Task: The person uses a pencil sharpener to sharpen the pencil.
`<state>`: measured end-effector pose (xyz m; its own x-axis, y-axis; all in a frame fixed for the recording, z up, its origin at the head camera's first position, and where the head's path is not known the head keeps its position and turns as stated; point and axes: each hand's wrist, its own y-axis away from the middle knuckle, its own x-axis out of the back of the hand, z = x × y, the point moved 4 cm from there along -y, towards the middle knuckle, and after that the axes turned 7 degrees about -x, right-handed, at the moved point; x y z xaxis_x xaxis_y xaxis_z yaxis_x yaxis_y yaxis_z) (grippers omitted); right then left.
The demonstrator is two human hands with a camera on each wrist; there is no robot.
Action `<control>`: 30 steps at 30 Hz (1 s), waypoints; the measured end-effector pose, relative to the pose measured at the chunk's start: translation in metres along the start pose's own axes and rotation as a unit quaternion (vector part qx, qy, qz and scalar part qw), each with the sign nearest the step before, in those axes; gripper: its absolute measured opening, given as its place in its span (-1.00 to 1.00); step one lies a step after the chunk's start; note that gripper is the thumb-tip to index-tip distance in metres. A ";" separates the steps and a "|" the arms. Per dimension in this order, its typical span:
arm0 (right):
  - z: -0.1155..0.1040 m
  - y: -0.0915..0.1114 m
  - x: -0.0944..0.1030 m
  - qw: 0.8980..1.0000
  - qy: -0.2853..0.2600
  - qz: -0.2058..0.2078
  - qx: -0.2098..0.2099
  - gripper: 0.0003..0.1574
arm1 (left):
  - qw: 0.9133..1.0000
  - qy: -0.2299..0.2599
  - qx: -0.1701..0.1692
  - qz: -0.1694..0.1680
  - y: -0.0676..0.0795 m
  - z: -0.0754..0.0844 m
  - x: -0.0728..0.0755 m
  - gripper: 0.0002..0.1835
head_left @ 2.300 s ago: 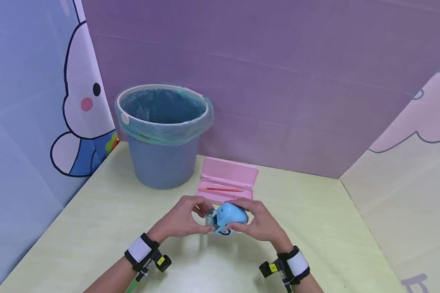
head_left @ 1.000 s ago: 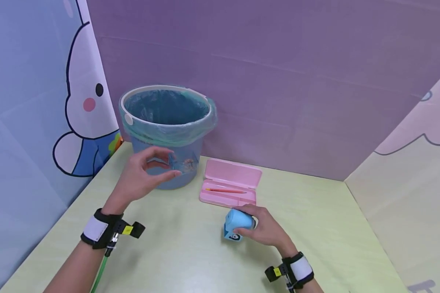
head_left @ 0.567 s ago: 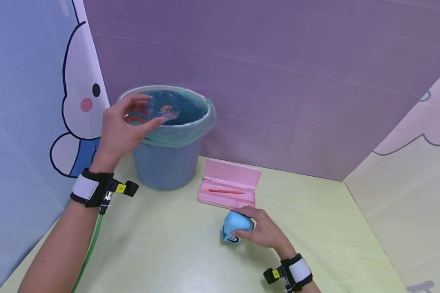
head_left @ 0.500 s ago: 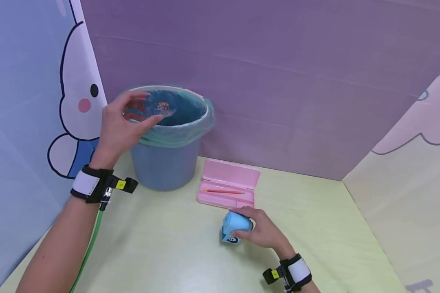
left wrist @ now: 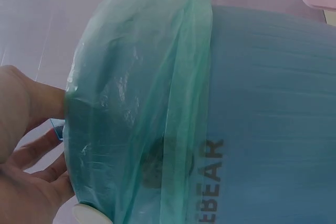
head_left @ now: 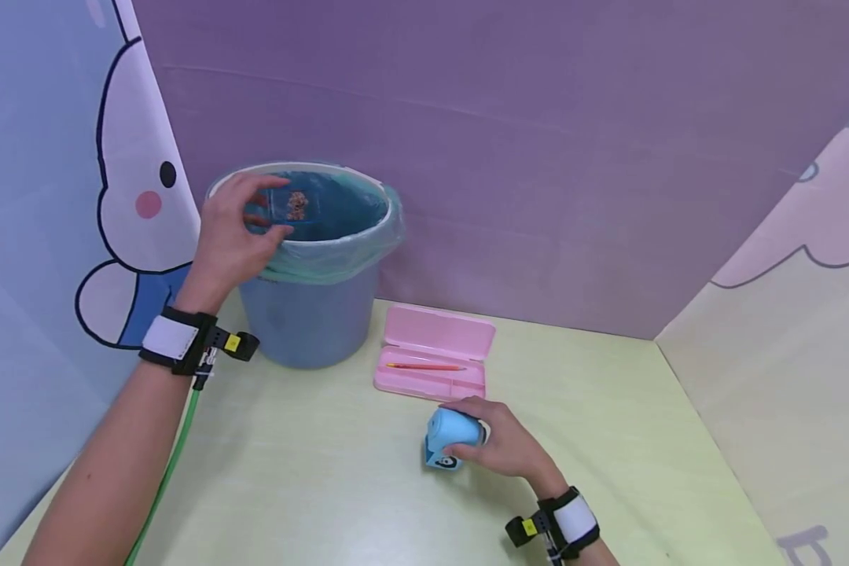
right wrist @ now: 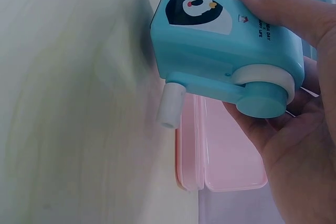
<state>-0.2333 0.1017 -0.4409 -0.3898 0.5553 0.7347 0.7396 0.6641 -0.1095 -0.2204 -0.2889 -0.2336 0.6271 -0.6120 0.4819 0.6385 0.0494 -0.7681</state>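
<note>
My left hand (head_left: 229, 232) pinches a small clear shavings drawer (head_left: 297, 206) between thumb and fingers, over the mouth of the blue bin (head_left: 311, 314). Brownish pencil shavings lie in the drawer. The left wrist view shows only a blue corner of this drawer (left wrist: 59, 128), the rest hidden behind the bin liner (left wrist: 121, 103). Lower right, my right hand (head_left: 504, 442) grips a light blue crank pencil sharpener (head_left: 456, 428) with a panda print, at or just above the tabletop; contact is hard to tell. Its white-tipped crank handle (right wrist: 172, 104) shows in the right wrist view.
Between bin and sharpener, an open pink pencil case (head_left: 431, 381) holds a red pencil (head_left: 426, 366). A purple backdrop (head_left: 481, 173) rises behind the table (head_left: 339, 487); a cartoon-printed blue one (head_left: 35, 236) stands at the left. A green cable (head_left: 173, 460) runs along my left forearm.
My left hand has drawn the shavings drawer away from the sharpener and carried it left and up, over the bin. The right hand has kept its grip on the sharpener and lowered it slightly.
</note>
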 end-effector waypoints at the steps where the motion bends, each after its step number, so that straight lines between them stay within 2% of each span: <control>1: 0.000 0.000 0.000 1.000 -0.001 -0.001 0.001 -0.27 | 1.000 -0.002 -0.007 -0.002 -0.001 0.000 0.000 -0.44; 7: -0.001 -0.001 0.000 1.000 0.001 0.002 0.002 -0.28 | 0.998 -0.020 -0.060 -0.014 -0.008 0.003 0.000 -0.45; 16: -0.002 0.001 0.000 1.000 0.004 0.003 0.004 -0.27 | 0.991 -0.052 -0.108 -0.052 -0.014 0.007 -0.002 -0.45; 30: 0.000 0.002 0.000 1.000 0.007 0.002 0.002 -0.28 | 0.969 -0.116 -0.190 -0.104 -0.019 0.021 -0.004 -0.35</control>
<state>-0.2316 0.1035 -0.4409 -0.3797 0.5510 0.7431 0.7391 0.6638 -0.1146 -0.2253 -0.2705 -0.2122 0.6139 -0.3809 0.6914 0.5799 -0.3768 -0.7224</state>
